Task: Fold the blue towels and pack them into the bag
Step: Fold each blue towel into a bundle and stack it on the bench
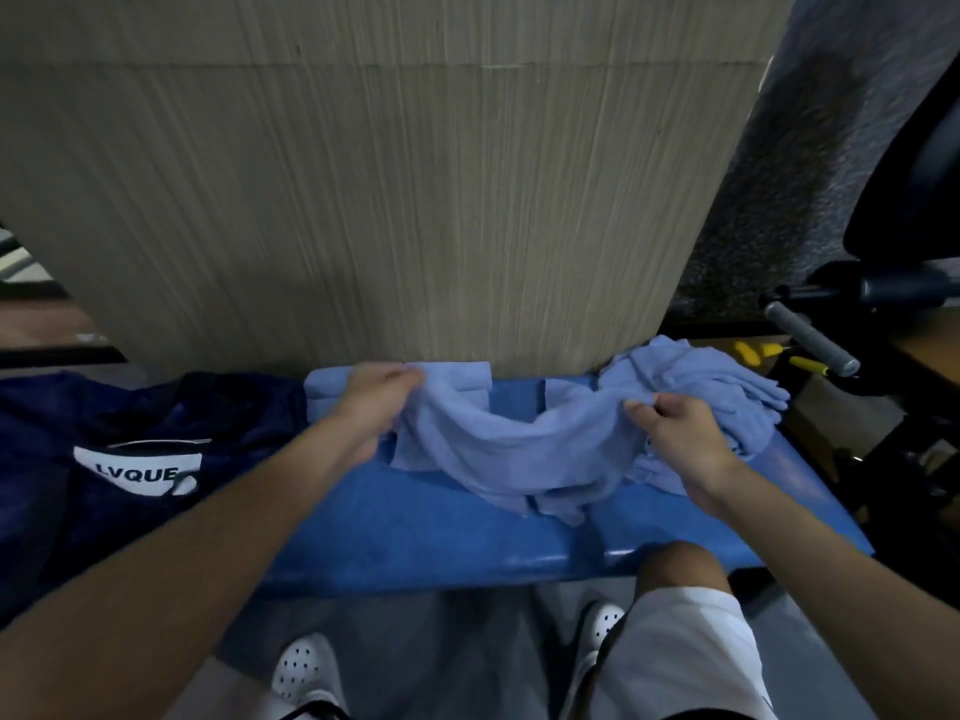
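Observation:
A light blue towel sags between my two hands above the blue bench. My left hand pinches its left corner and my right hand pinches its right corner. Behind my left hand lie folded blue towels against the wall. A loose heap of blue towels sits at the bench's right end. The dark navy bag with a white "LVQUE" label lies on the left.
A beige wall panel rises directly behind the bench. Black exercise equipment with a grey handle stands to the right. My knee and white shoes show below the bench's front edge.

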### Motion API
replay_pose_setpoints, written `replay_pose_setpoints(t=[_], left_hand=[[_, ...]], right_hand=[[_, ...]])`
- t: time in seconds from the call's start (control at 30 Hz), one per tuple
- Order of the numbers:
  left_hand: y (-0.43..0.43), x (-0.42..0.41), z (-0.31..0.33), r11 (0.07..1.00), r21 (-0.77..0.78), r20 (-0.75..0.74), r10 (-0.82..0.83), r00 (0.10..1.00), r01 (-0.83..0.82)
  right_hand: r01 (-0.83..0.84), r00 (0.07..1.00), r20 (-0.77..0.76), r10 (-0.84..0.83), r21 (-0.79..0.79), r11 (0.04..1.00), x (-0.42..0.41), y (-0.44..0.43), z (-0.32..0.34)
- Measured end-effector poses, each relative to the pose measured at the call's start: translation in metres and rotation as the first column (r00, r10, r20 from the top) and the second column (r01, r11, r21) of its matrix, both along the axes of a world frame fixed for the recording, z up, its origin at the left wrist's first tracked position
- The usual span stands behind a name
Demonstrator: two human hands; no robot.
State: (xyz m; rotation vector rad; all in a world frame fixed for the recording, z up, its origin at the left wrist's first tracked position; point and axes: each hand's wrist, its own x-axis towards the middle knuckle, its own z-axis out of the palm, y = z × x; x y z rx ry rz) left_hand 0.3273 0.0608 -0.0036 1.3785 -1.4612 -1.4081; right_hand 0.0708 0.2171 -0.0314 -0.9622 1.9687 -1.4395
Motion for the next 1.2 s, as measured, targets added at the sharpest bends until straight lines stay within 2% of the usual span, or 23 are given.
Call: replay_pose_setpoints(t=[0.1,0.17,0.23,0.4,0.5,0.57,0.63,0.73,0.8,0.83,0.93,1.07,1.13,1.2], left_hand=[[-0.003,0.005,0.047,0.997,-0.023,-0.111,-0.077,0.991,0.075],[-0.005,0.013,0.064,0.977,-0.084,-0.094,-0.203,0.975,0.195],[-0.01,0.02,0.073,0.957,-0.171,-0.079,-0.249,0.965,0.233],[-0.02,0.028,0.086,0.896,-0.44,-0.029,-0.082,0.996,0.061],[-0.026,0.034,0.088,0.874,-0.486,0.009,-0.031,0.999,0.032],[-0.025,0.035,0.088,0.891,-0.454,0.016,0.002,1.0,0.006],[-0.023,0.033,0.089,0.941,-0.335,-0.027,0.027,0.999,-0.035],[-0.015,0.031,0.094,0.997,-0.008,-0.153,-0.074,0.986,0.073],[-0.015,0.031,0.092,0.99,0.03,-0.197,-0.126,0.972,0.135],[-0.016,0.031,0.09,0.99,-0.018,-0.186,-0.143,0.972,0.142],[-0.018,0.039,0.081,0.951,-0.27,0.022,-0.15,0.988,0.15],[-0.026,0.048,0.076,0.847,-0.508,0.276,-0.015,0.961,0.159],[-0.026,0.049,0.075,0.8,-0.579,0.338,0.062,0.939,0.156],[-0.028,0.049,0.073,0.786,-0.602,0.311,0.071,0.948,0.138]], right_hand=[[0.002,1.0,-0.009,-0.003,-0.087,0.996,0.0,-0.008,0.028],[-0.008,1.0,-0.007,0.007,-0.153,0.988,-0.001,-0.011,0.046],[0.013,0.999,0.05,-0.002,-0.228,0.974,0.0,-0.013,0.064],[0.051,0.994,0.108,-0.013,-0.366,0.929,0.006,-0.016,0.102],[0.053,0.995,0.099,-0.017,-0.377,0.925,0.005,-0.017,0.11],[0.05,0.994,0.112,-0.009,-0.367,0.929,0.004,-0.017,0.11],[0.057,0.992,0.127,-0.013,-0.356,0.933,0.003,-0.018,0.106],[0.081,0.989,0.145,-0.033,-0.345,0.935,0.004,-0.019,0.1],[0.1,0.987,0.15,-0.054,-0.318,0.943,0.004,-0.018,0.096],[0.106,0.987,0.148,-0.063,-0.307,0.946,0.004,-0.018,0.095],[0.12,0.987,0.133,-0.085,-0.287,0.95,0.0,-0.015,0.091],[0.117,0.991,0.091,-0.097,-0.259,0.959,-0.004,-0.008,0.088],[0.106,0.994,0.052,-0.096,-0.264,0.959,-0.003,-0.005,0.088],[0.071,0.997,0.021,-0.068,-0.271,0.96,0.0,-0.004,0.089]])
